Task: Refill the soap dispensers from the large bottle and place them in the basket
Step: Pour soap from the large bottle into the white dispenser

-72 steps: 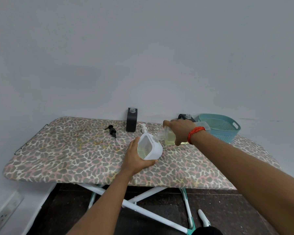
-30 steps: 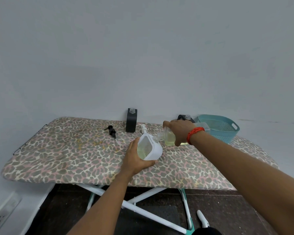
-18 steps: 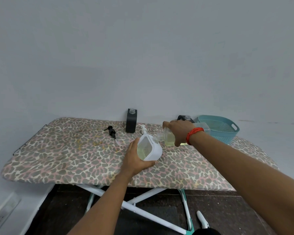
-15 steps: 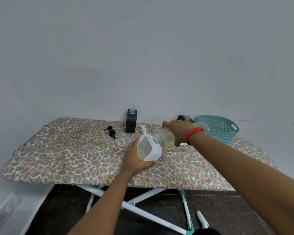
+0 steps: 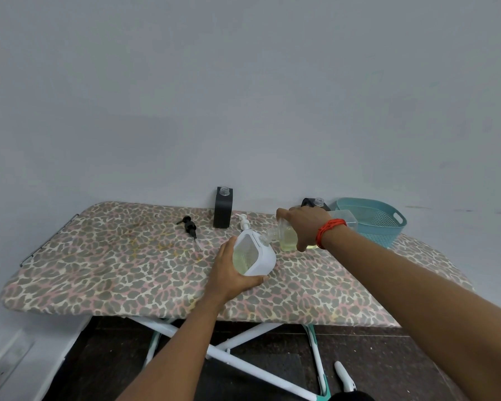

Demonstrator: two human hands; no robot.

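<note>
My left hand grips a white soap dispenser with a clear window showing yellowish liquid, tilted on the ironing board. My right hand holds the large clear bottle of pale yellow soap, tipped so its mouth meets the dispenser's opening. A white pump head stands just behind the dispenser. A black dispenser with no pump stands at the back. Another black dispenser shows behind my right hand, partly hidden. The teal basket sits at the right end.
A black pump lies on the leopard-print ironing board left of the black dispenser. A wall runs close behind the board. A wall socket is low at the left. Dark floor and white board legs lie below.
Both hands hold nearly the same pose; the large bottle stays tipped against the white dispenser. The view has shifted only slightly.
</note>
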